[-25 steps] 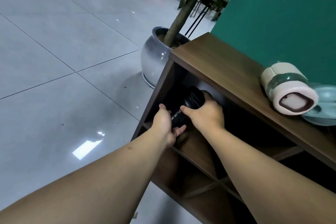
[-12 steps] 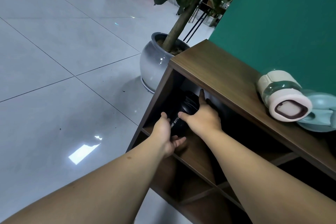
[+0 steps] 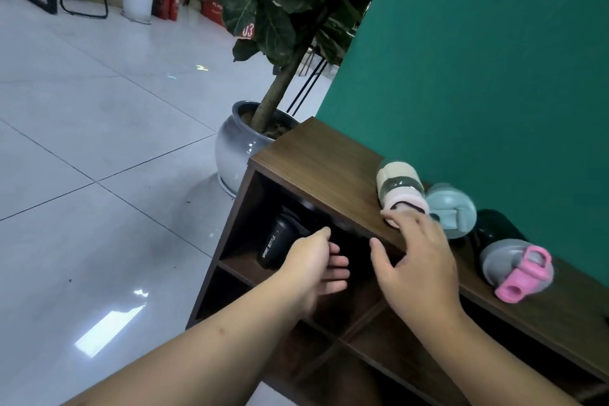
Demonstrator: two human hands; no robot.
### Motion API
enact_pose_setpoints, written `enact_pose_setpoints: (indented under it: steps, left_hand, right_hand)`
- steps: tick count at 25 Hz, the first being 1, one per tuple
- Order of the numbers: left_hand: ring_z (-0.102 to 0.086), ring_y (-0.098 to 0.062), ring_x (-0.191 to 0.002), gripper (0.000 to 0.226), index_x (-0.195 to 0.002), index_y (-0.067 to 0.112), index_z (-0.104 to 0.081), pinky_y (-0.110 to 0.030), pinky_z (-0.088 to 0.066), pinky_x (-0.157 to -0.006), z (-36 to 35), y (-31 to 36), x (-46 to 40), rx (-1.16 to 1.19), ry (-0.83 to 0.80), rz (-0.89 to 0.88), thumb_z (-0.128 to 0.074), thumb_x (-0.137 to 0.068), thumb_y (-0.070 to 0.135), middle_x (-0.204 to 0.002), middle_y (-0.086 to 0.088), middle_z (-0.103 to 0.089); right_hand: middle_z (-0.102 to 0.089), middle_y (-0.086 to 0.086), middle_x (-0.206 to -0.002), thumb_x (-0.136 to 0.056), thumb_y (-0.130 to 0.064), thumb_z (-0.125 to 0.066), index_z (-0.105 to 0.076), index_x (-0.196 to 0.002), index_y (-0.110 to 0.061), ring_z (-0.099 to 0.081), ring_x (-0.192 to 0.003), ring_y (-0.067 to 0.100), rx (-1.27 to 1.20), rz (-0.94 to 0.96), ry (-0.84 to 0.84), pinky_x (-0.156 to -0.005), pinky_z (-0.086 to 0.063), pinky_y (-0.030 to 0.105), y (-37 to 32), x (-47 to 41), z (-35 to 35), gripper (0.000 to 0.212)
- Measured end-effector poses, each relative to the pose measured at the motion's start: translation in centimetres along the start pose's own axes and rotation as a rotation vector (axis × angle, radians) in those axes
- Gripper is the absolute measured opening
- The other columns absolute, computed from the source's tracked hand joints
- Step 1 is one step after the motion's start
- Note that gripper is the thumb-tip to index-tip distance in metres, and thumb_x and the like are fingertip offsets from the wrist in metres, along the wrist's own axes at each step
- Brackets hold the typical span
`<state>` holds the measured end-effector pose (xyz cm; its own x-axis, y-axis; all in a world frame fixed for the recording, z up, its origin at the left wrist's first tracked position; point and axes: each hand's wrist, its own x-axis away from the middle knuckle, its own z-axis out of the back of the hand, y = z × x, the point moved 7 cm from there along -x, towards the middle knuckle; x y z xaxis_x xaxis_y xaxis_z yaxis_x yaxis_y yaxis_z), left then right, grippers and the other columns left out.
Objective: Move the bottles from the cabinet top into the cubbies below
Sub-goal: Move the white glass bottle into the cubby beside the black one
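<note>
Head view: black sport bottle [image 3: 280,242] stowed in top-left cubby; left hand [image 3: 316,265] empty, right hand [image 3: 417,259] spread, reaching for pink-capped bottle [image 3: 400,189]; it should grasp mid-body, clear of teal bottle [image 3: 449,209]

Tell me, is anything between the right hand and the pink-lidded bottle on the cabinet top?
Nothing visible. The right hand is open at the cabinet's front edge, and its fingers already reach the pink lid of the bottle. The teal bottle stands beside it, not in the way.
</note>
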<state>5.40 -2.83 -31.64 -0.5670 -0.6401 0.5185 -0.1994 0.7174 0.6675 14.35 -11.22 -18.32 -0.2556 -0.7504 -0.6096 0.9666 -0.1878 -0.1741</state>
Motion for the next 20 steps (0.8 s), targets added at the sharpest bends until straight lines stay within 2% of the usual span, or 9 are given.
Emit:
enact_pose_setpoints:
  steps: [1,3,5,9,12,14,16,18,20]
  left_hand:
    - [-0.075,-0.032,-0.092,0.045,-0.097,0.008,-0.064,-0.044,-0.063,-0.080,-1.8,0.4,1.3,0.015,-0.041,-0.012,-0.044,-0.112,0.046,-0.096,-0.013,-0.075]
    - [-0.077,-0.034,-0.099,0.053,-0.105,0.007,-0.067,-0.049,-0.064,-0.091,-4.8,1.2,3.1,0.072,-0.132,-0.028,-0.039,-0.112,0.052,-0.106,-0.017,-0.078]
    - [-0.078,-0.035,-0.101,0.059,-0.113,0.009,-0.068,-0.053,-0.064,-0.096,-6.9,2.0,4.4,0.153,-0.194,-0.043,-0.036,-0.111,0.058,-0.109,-0.017,-0.079]
    - [-0.078,-0.033,-0.106,0.059,-0.126,0.020,-0.063,-0.053,-0.063,-0.091,-8.0,2.8,4.8,0.230,-0.217,-0.050,-0.034,-0.107,0.068,-0.110,-0.009,-0.074]
    - [-0.076,-0.033,-0.114,0.063,-0.147,0.030,-0.057,-0.060,-0.060,-0.100,-8.0,2.9,4.2,0.238,-0.249,-0.029,-0.034,-0.105,0.072,-0.116,-0.007,-0.073]
    - [-0.074,-0.036,-0.119,0.070,-0.158,0.032,-0.049,-0.061,-0.058,-0.103,-7.7,3.3,4.1,0.222,-0.260,-0.028,-0.033,-0.104,0.073,-0.122,-0.010,-0.071]
    - [-0.071,-0.041,-0.126,0.074,-0.163,0.032,-0.044,-0.061,-0.059,-0.103,-7.4,3.8,4.4,0.216,-0.262,-0.041,-0.033,-0.103,0.074,-0.142,-0.021,-0.066]
    - [-0.066,-0.046,-0.133,0.075,-0.165,0.032,-0.042,-0.062,-0.058,-0.104,-6.9,4.4,4.8,0.242,-0.246,-0.052,-0.035,-0.103,0.074,-0.158,-0.027,-0.054]
    - [-0.066,-0.047,-0.130,0.071,-0.162,0.031,-0.044,-0.062,-0.058,-0.104,-6.5,5.3,5.5,0.277,-0.235,-0.091,-0.039,-0.104,0.071,-0.159,-0.027,-0.051]
  right_hand:
    - [-0.060,0.006,-0.126,-0.080,-0.029,-0.074,-0.061,-0.129,-0.022,-0.053,-0.118,0.028,0.065,-0.063,0.014,-0.098,-0.045,0.039,1.1,-1.2,1.1,0.051]
    - [-0.051,0.013,-0.140,-0.078,-0.036,-0.074,-0.050,-0.139,-0.026,-0.046,-0.127,0.036,0.190,-0.164,-0.075,-0.105,-0.043,0.047,2.4,-3.3,0.9,0.067]
    - [-0.045,0.013,-0.147,-0.080,-0.041,-0.069,-0.040,-0.147,-0.031,-0.041,-0.132,0.036,0.249,-0.233,-0.196,-0.106,-0.040,0.047,3.1,-4.9,-0.3,0.074]
    - [-0.047,0.014,-0.126,-0.077,-0.045,-0.066,-0.041,-0.137,-0.029,-0.051,-0.111,0.037,0.336,-0.259,-0.255,-0.089,-0.049,0.046,3.7,-7.1,-2.9,0.067]
    - [-0.044,0.014,-0.118,-0.078,-0.045,-0.070,-0.043,-0.125,-0.026,-0.056,-0.093,0.036,0.433,-0.274,-0.210,-0.072,-0.049,0.042,3.8,-7.8,-4.0,0.057]
    - [-0.043,0.016,-0.118,-0.082,-0.037,-0.070,-0.043,-0.125,-0.022,-0.057,-0.091,0.037,0.463,-0.289,-0.215,-0.067,-0.045,0.040,3.9,-8.3,-4.5,0.053]
    - [-0.047,0.019,-0.120,-0.085,-0.026,-0.066,-0.046,-0.128,-0.018,-0.057,-0.095,0.039,0.450,-0.291,-0.201,-0.069,-0.043,0.040,3.9,-8.6,-4.1,0.048]
    - [-0.053,0.020,-0.121,-0.084,-0.021,-0.062,-0.050,-0.132,-0.017,-0.055,-0.103,0.041,0.399,-0.265,-0.158,-0.078,-0.045,0.044,3.0,-8.2,-2.4,0.049]
    - [-0.058,0.017,-0.123,-0.082,-0.023,-0.063,-0.051,-0.133,-0.019,-0.055,-0.107,0.039,0.327,-0.205,-0.094,-0.085,-0.045,0.045,1.0,-6.9,0.3,0.053]
